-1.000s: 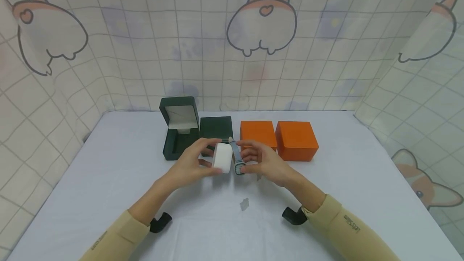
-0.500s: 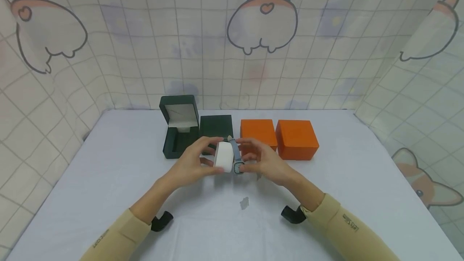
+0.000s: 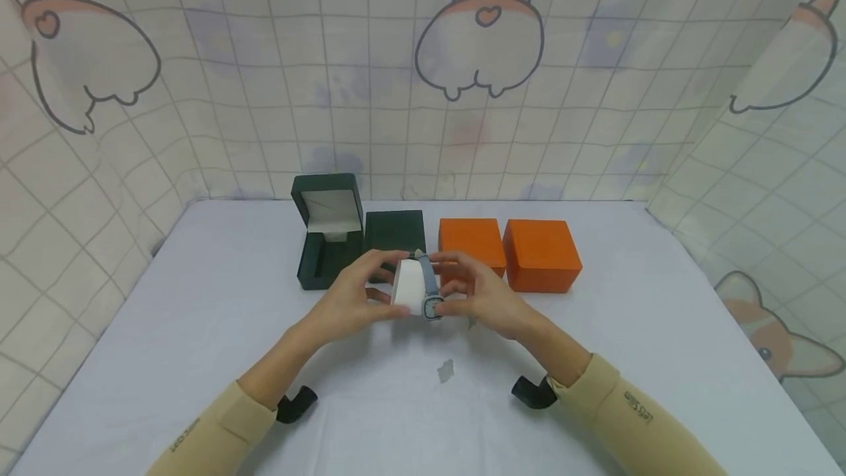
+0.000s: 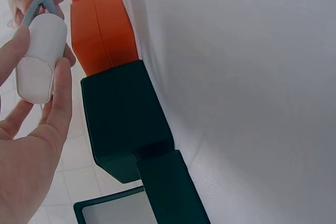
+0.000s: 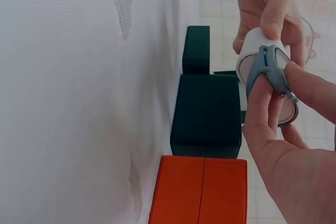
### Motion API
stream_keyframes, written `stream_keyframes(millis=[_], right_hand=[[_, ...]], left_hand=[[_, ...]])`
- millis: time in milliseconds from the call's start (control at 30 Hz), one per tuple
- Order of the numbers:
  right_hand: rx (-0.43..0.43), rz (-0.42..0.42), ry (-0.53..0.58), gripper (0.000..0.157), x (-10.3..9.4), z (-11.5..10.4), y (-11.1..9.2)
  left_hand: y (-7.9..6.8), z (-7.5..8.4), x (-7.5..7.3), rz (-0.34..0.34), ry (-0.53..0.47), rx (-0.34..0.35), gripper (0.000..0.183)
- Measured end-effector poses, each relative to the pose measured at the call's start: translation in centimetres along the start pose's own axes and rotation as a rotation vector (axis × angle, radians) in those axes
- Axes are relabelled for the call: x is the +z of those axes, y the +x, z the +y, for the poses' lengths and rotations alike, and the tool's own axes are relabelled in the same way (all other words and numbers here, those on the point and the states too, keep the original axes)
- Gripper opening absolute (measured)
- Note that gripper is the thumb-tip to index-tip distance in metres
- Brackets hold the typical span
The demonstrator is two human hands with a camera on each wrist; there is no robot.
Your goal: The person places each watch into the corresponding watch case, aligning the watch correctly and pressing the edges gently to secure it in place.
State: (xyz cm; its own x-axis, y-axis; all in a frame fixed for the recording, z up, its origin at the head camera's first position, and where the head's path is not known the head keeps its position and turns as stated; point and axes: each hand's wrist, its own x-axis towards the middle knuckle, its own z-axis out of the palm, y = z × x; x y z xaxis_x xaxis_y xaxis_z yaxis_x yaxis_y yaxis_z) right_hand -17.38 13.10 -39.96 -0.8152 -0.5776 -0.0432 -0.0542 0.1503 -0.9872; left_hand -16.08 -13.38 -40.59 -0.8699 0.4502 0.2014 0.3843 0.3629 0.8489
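Observation:
My left hand (image 3: 349, 294) grips a white watch cushion (image 3: 408, 289) between thumb and fingers, held above the table. On its right, my right hand (image 3: 487, 298) pinches a wristwatch (image 3: 432, 306) with a blue-grey strap. In the right wrist view the watch strap (image 5: 256, 72) forms a loop at the cushion's near end, and the thumb lies at the watch face. The left wrist view shows the cushion (image 4: 48, 38) reaching toward the strap (image 4: 37, 7). How far the loop sits over the cushion is partly hidden by fingers.
Behind the hands stand an open green box (image 3: 319, 263) with a pale lid lining and a closed green box (image 3: 395, 230). Two orange boxes (image 3: 471, 241) are to the right. A grey patch (image 3: 446, 371) marks the white tablecloth (image 3: 396, 417).
The cushion and the watch have come together: a gap showed between them a second ago, and now the strap lies against the cushion's right end. The boxes have not moved.

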Motion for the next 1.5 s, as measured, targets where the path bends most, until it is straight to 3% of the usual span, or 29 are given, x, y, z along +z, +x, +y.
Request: stream_keyframes(millis=[600,867,1500], right_hand=[[-0.004,-0.033,0.088,0.072,0.16,0.23,0.25],[-0.013,-0.004,0.027,0.069,0.06,0.34,0.28],[0.003,0.009,0.0,0.069,-0.02,0.04,0.31]], left_hand=[[0.11,0.07,0.36,0.002,-0.03,-0.013,0.081],[0.12,0.12,0.35,0.018,-0.01,-0.014,0.08],[0.34,-0.06,0.27,0.02,-0.004,0.003,0.081]])
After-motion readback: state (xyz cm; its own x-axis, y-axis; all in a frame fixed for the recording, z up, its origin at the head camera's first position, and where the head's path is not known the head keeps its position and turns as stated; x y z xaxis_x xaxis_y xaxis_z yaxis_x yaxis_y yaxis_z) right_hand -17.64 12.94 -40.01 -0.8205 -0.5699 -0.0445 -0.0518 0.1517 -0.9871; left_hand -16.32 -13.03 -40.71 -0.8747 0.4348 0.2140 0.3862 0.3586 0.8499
